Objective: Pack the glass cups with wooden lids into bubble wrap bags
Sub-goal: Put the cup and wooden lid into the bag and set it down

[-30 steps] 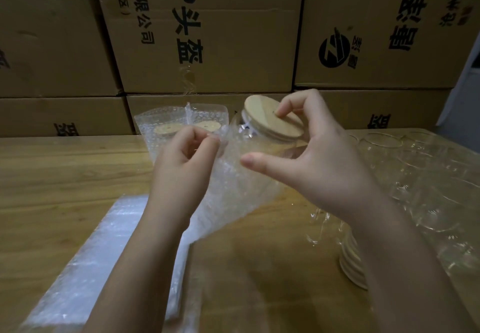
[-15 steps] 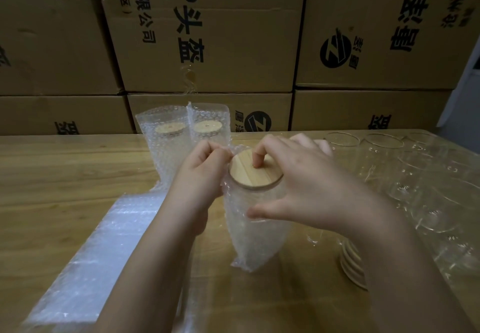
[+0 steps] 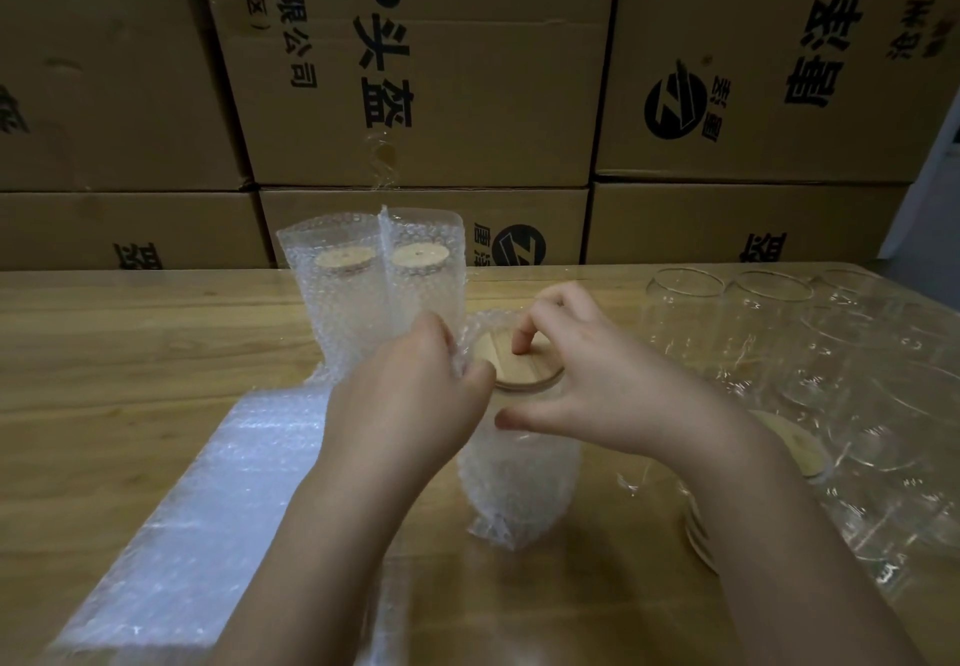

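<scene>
A glass cup stands upright in a bubble wrap bag [image 3: 519, 483] on the wooden table [image 3: 130, 353]. Its round wooden lid [image 3: 524, 369] shows at the bag's mouth. My left hand [image 3: 410, 400] pinches the bag's top edge on the left of the lid. My right hand [image 3: 608, 379] rests a fingertip on the lid, the other fingers spread above the bag. Behind them stand two bagged cups [image 3: 374, 296] with wooden lids showing through the wrap.
A flat stack of bubble wrap bags [image 3: 208, 509] lies at the front left. Several bare glass cups [image 3: 831, 353] crowd the right side, with a stack of wooden lids [image 3: 701, 535] partly hidden by my right arm. Cardboard boxes [image 3: 415, 68] wall off the back.
The cup went from tilted in the air to standing upright in its bag on the table. My right hand moved from gripping the lid's edge to pressing its top.
</scene>
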Demonstrator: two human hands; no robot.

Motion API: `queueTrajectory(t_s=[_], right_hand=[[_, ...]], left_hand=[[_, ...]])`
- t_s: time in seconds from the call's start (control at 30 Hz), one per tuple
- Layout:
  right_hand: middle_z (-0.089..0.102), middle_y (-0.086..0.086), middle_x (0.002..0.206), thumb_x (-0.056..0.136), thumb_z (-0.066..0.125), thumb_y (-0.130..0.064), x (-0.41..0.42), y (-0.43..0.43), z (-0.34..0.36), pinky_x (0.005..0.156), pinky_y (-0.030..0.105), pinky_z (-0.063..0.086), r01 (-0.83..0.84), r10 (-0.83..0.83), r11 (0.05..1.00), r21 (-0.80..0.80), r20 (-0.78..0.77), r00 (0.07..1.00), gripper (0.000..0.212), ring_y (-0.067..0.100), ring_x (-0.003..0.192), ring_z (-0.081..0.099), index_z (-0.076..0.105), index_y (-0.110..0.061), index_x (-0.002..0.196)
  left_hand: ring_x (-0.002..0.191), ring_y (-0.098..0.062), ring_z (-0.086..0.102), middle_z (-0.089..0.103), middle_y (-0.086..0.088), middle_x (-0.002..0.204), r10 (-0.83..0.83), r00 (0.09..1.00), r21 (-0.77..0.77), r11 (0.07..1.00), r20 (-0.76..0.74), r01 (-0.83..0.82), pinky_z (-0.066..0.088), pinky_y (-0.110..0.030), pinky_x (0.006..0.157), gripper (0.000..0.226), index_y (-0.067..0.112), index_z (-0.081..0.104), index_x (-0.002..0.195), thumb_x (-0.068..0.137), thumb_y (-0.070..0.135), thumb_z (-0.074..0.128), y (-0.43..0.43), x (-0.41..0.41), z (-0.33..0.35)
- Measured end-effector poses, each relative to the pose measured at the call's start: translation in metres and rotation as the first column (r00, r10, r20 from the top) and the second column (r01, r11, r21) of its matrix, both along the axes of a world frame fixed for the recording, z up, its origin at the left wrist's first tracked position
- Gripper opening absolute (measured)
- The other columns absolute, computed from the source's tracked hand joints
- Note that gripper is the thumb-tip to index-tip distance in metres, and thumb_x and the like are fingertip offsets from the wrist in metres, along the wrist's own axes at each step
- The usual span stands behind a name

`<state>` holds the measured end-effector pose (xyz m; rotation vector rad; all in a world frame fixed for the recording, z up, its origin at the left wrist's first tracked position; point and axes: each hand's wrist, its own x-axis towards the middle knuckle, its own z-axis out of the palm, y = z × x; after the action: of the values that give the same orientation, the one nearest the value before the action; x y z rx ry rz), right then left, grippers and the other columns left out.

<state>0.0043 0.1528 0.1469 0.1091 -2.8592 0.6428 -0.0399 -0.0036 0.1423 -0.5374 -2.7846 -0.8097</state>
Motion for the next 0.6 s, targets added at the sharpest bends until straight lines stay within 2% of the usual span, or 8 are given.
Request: queueTrajectory(t_s=[0.1,0.2,0.3,0.4,0.5,0.53,0.6], right_hand=[[0.034,-0.022,0.116,0.071,0.067,-0.063,0.001,0.005,0.002,0.074,0.021,0.045,0.022,-0.021,1.000,-0.020,0.013,1.000,0.043,0.001,0.097,0.048,0.044,-0.038,0.097],[0.045,-0.020,0.112,0.073,0.060,-0.067,0.001,0.009,0.004,0.076,0.023,0.047,0.078,-0.076,0.995,-0.062,0.033,0.997,0.049,0.003,0.097,0.051,0.043,-0.035,0.105],[0.059,-0.016,0.101,0.081,0.047,-0.067,0.001,0.011,0.005,0.077,0.034,0.053,0.131,-0.131,0.979,-0.155,0.015,0.991,0.038,0.005,0.090,0.058,0.050,-0.034,0.101],[0.061,-0.015,0.084,0.089,0.040,-0.060,0.003,0.012,0.008,0.069,0.034,0.052,0.170,-0.173,0.976,-0.135,-0.016,0.985,0.032,0.006,0.078,0.058,0.057,-0.034,0.091],[0.064,-0.013,0.089,0.094,0.040,-0.055,0.002,0.013,0.007,0.074,0.037,0.054,0.216,-0.220,0.971,-0.098,-0.031,0.975,0.035,0.008,0.081,0.060,0.062,-0.029,0.103],[0.065,-0.012,0.089,0.095,0.041,-0.050,0.001,0.013,0.007,0.073,0.036,0.054,0.228,-0.232,0.970,-0.085,-0.041,0.972,0.033,0.008,0.080,0.060,0.063,-0.027,0.106],[0.064,-0.011,0.080,0.098,0.045,-0.034,0.000,0.014,0.006,0.057,0.027,0.047,0.245,-0.249,0.968,-0.058,-0.087,0.964,0.023,0.006,0.065,0.056,0.066,-0.025,0.105]], left_hand=[[0.065,-0.012,0.065,0.068,0.004,0.062,-0.012,0.999,-0.204,0.979,0.031,0.018,0.048,-0.027,0.057,0.027,0.022,0.060,0.076,0.085,0.044,0.048,-0.003,0.006,0.006],[0.055,-0.006,0.066,0.067,0.010,0.052,-0.061,0.986,-0.262,0.960,0.156,0.101,0.055,-0.027,0.061,0.036,0.019,0.064,0.061,0.084,0.042,0.048,-0.001,0.011,0.007],[0.052,-0.003,0.065,0.067,0.013,0.053,-0.076,0.981,-0.195,0.975,0.177,0.111,0.057,-0.029,0.065,0.031,0.019,0.064,0.060,0.084,0.033,0.049,-0.001,0.010,0.007],[0.054,-0.005,0.066,0.068,0.013,0.056,-0.089,0.981,-0.075,0.992,0.172,0.103,0.058,-0.035,0.068,0.025,0.015,0.062,0.064,0.084,0.025,0.050,-0.003,0.010,0.010],[0.055,-0.007,0.067,0.068,0.013,0.056,-0.082,0.989,0.016,0.997,0.127,0.080,0.059,-0.038,0.067,0.022,0.013,0.061,0.068,0.084,0.023,0.051,-0.005,0.010,0.012],[0.055,-0.007,0.067,0.068,0.012,0.056,-0.077,0.991,0.038,0.997,0.111,0.074,0.059,-0.038,0.067,0.021,0.013,0.062,0.068,0.084,0.023,0.051,-0.005,0.010,0.013],[0.053,-0.005,0.066,0.068,0.013,0.056,-0.072,0.994,0.101,0.993,0.086,0.064,0.059,-0.038,0.065,0.021,0.013,0.063,0.070,0.085,0.022,0.051,-0.006,0.010,0.014]])
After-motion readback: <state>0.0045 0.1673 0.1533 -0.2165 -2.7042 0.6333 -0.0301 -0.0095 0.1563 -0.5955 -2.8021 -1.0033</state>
